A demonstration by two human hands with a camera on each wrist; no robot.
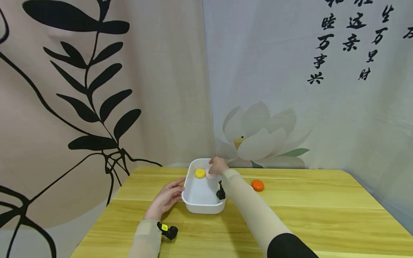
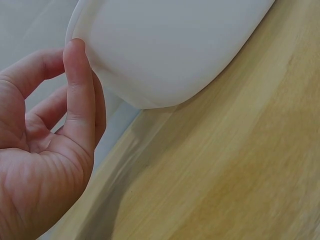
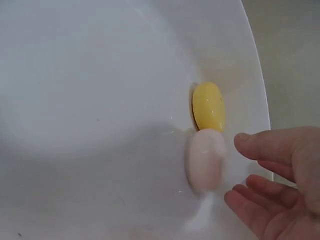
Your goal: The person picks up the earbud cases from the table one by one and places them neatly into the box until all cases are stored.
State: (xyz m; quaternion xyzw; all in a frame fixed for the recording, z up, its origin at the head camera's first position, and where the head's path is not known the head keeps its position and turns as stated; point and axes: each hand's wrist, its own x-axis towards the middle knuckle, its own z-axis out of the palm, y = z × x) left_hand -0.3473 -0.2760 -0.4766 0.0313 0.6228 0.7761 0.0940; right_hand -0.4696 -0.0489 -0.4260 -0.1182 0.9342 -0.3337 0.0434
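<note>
A white plastic tub [image 1: 201, 193] stands on the table, its long side running away from me. My left hand [image 1: 169, 195] is at its left side, fingers fairly straight and fingertips against the rim. In the left wrist view the left hand [image 2: 55, 135] touches the tub's corner [image 2: 150, 55]. My right hand [image 3: 275, 175] reaches over the far end, thumb and fingers parted beside a smooth pale pink oval piece [image 3: 206, 160], with nothing between them. A glossy yellow oval piece [image 3: 209, 106] lies against the pink one inside the tub [image 3: 100, 90].
To the right of the tub, a round orange-red piece [image 1: 257, 185] lies on the wooden table [image 1: 309, 215], partly beside my right sleeve [image 1: 255, 211]. A printed curtain [image 1: 171, 89] hangs directly behind the table's far edge.
</note>
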